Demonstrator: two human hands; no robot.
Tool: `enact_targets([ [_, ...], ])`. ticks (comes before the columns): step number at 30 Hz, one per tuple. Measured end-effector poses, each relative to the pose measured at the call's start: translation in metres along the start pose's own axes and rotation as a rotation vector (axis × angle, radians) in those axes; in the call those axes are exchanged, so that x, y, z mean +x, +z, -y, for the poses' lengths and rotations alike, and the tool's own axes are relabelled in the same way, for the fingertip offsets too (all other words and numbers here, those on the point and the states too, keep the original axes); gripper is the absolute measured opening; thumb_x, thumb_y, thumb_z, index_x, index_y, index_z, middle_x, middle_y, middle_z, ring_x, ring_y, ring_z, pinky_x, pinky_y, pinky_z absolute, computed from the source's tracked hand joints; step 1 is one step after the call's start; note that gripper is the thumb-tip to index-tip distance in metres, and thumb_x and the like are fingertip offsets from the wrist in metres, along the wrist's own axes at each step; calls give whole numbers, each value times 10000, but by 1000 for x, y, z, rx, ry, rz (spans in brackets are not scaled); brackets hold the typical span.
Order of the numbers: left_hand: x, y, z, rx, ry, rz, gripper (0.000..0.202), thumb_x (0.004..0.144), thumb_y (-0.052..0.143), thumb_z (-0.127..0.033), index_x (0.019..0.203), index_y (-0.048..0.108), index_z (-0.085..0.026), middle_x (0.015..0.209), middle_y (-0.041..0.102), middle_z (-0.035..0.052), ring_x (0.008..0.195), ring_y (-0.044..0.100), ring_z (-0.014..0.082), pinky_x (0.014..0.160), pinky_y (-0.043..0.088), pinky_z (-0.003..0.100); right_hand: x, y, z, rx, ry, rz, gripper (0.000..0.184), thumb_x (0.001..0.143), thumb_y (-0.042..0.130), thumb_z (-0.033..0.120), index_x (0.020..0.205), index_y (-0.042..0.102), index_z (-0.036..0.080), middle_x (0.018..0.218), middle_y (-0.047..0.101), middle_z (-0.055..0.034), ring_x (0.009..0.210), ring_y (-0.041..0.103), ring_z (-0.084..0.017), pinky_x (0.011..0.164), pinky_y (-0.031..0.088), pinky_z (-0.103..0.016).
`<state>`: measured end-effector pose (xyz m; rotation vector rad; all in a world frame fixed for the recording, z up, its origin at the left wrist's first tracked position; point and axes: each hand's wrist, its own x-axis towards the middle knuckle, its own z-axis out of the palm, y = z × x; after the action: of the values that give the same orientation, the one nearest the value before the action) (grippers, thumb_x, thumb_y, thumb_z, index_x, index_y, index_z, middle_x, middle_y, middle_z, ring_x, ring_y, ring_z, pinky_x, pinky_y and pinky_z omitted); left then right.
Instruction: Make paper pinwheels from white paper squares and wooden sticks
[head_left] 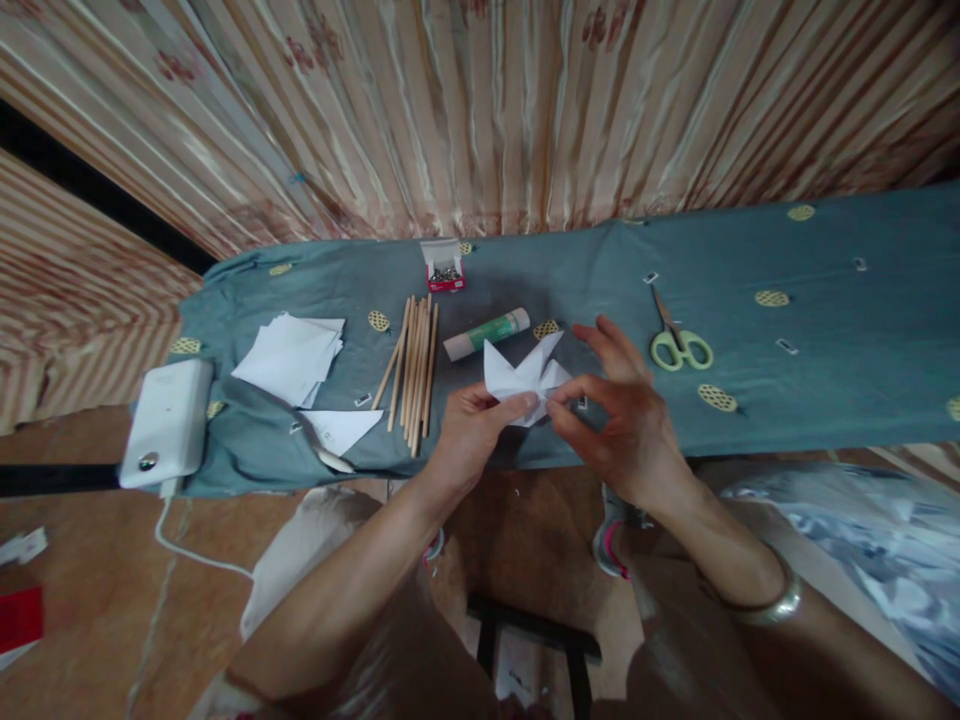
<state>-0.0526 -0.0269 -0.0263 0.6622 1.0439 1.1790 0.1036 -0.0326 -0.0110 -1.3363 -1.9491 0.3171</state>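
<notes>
A white paper pinwheel (528,374) with folded, pointed blades is held above the table's front edge. My left hand (472,425) grips its lower left side, the thumb pressed on its middle. From the right, my right hand (619,415) pinches at the pinwheel's lower right part with thumb and index finger, the other fingers raised apart. Whether something small sits between those fingertips is too fine to make out. Just behind the paper lies a glue stick (487,333) with a green label. To its left are several thin wooden sticks (415,375).
Green-handled scissors (679,345) lie at right on the teal tablecloth (825,380). A small red box (445,272) of metal pins stands open at the back. Stacked white paper (289,358), a folded paper piece (345,430) and a white power bank (166,420) with a cable are left.
</notes>
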Motion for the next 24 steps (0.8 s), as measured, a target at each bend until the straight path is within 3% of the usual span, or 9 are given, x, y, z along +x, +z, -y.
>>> enact_targets([
  [14, 1, 0, 1, 42, 7, -28, 199, 552, 849, -288, 699, 769, -180, 727, 746, 15, 623, 623, 120, 685, 486, 256, -1, 2, -1, -9, -3, -11, 91, 802, 612, 204, 714, 634, 213, 1420, 508, -90, 1417, 322, -339, 1096, 350, -550],
  [24, 2, 0, -2, 42, 3, -36, 245, 516, 865, -319, 684, 762, -174, 700, 739, 19, 606, 607, 126, 670, 480, 266, -1, 2, 0, 5, 1, -5, 120, 829, 603, 277, 737, 639, 210, 1424, 504, -76, 1417, 319, -330, 1094, 342, -566],
])
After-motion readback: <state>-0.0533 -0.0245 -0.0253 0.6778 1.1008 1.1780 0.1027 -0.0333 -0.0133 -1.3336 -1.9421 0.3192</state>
